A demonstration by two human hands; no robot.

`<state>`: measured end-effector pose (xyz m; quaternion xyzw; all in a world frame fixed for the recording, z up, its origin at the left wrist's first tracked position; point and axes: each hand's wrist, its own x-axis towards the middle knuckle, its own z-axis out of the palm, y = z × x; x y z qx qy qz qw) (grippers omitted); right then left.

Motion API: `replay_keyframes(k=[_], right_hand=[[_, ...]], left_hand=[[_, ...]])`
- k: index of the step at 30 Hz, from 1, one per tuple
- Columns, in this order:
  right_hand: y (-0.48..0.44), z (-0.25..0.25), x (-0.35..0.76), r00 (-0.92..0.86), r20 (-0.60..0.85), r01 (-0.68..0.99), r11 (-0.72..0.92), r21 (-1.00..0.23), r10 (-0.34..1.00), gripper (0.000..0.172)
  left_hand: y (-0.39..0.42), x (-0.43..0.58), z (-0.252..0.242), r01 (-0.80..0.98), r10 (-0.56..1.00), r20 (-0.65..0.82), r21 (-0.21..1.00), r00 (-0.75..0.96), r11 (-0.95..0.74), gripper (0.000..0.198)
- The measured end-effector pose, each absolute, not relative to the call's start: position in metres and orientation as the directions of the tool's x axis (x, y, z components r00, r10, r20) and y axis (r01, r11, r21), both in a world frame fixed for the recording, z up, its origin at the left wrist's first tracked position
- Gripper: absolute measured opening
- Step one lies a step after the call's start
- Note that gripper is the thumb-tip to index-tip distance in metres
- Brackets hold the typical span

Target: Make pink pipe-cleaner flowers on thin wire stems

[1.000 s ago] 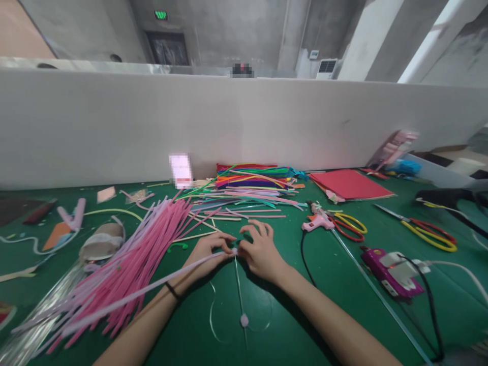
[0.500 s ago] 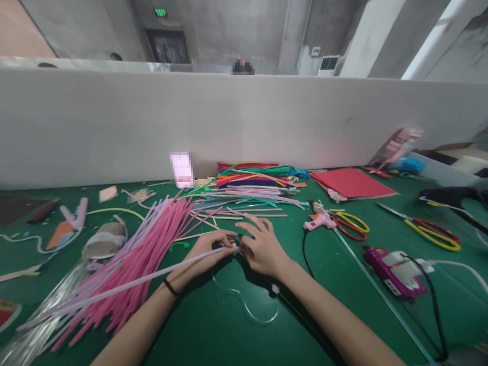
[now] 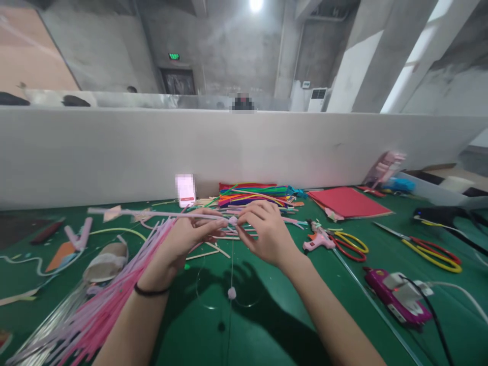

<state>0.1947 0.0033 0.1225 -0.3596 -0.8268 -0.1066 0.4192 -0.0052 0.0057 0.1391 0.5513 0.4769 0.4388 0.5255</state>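
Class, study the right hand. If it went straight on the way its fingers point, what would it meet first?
The right hand would first meet the small pale lilac piece at its fingertips, then probably the left hand just beyond, though depth is hard to judge here.

I hold a long, pale-lilac chenille stem [image 3: 152, 214], fuzzy and matt, above a smooth, faintly glossy green tabletop [image 3: 183, 335]; the pistol-shaped pink glue gun [image 3: 319, 241] is smooth plastic, the flat red sheets [image 3: 348, 202] matt paper, the red-and-yellow-handled scissors [image 3: 408, 238] metal-bladed.
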Motion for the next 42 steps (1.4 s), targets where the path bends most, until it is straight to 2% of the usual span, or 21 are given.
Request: replay_keyframes(k=[5, 11, 21, 26, 31, 35, 37, 39, 40, 41, 42], right_hand=[[-0.003, 0.122, 0.189, -0.389, 0.817, 0.729, 0.685, -0.01, 0.426, 0.009], [-0.006, 0.123, 0.19, -0.438, 0.793, 0.698, 0.716, 0.003, 0.423, 0.009], [-0.003, 0.123, 0.197, -0.44, 0.781, 0.646, 0.761, -0.067, 0.443, 0.013], [-0.002, 0.122, 0.201, -0.416, 0.777, 0.596, 0.787, -0.16, 0.473, 0.011], [0.001, 0.122, 0.202, -0.394, 0.762, 0.536, 0.802, -0.264, 0.514, 0.007], [0.002, 0.123, 0.203, -0.375, 0.77, 0.546, 0.794, -0.267, 0.517, 0.006], [0.002, 0.124, 0.204, -0.363, 0.776, 0.564, 0.785, -0.258, 0.516, 0.006], [0.002, 0.124, 0.204, -0.366, 0.773, 0.58, 0.777, -0.246, 0.518, 0.006], [0.002, 0.125, 0.204, -0.373, 0.768, 0.585, 0.775, -0.24, 0.52, 0.006], [0.002, 0.125, 0.204, -0.379, 0.763, 0.589, 0.772, -0.237, 0.524, 0.006], [0.002, 0.125, 0.204, -0.381, 0.759, 0.592, 0.77, -0.238, 0.528, 0.006]], left_hand=[[-0.002, 0.005, 0.143, 0.08, 0.994, 0.022, 0.996, 0.104, -0.03, 0.036], [-0.001, 0.008, 0.141, 0.067, 0.996, 0.037, 0.997, 0.077, -0.042, 0.034], [0.003, 0.007, 0.135, 0.034, 0.994, 0.027, 0.999, 0.104, -0.031, 0.033], [0.002, 0.007, 0.135, 0.011, 0.993, 0.047, 0.999, 0.106, -0.049, 0.033], [0.003, 0.009, 0.133, -0.004, 0.992, 0.007, 1.0, 0.125, -0.007, 0.032], [0.014, -0.004, 0.135, -0.185, 0.992, 0.021, 0.983, 0.128, 0.003, 0.04], [0.019, -0.018, 0.14, -0.3, 0.999, 0.052, 0.953, -0.014, -0.053, 0.036], [0.017, -0.034, 0.147, -0.312, 0.966, 0.051, 0.941, -0.254, -0.131, 0.034], [0.013, -0.041, 0.151, -0.245, 0.908, 0.092, 0.947, -0.408, -0.207, 0.04], [0.007, -0.046, 0.155, -0.103, 0.8, 0.205, 0.944, -0.564, -0.315, 0.051], [0.001, -0.048, 0.16, 0.13, 0.68, 0.4, 0.902, -0.615, -0.412, 0.061]])
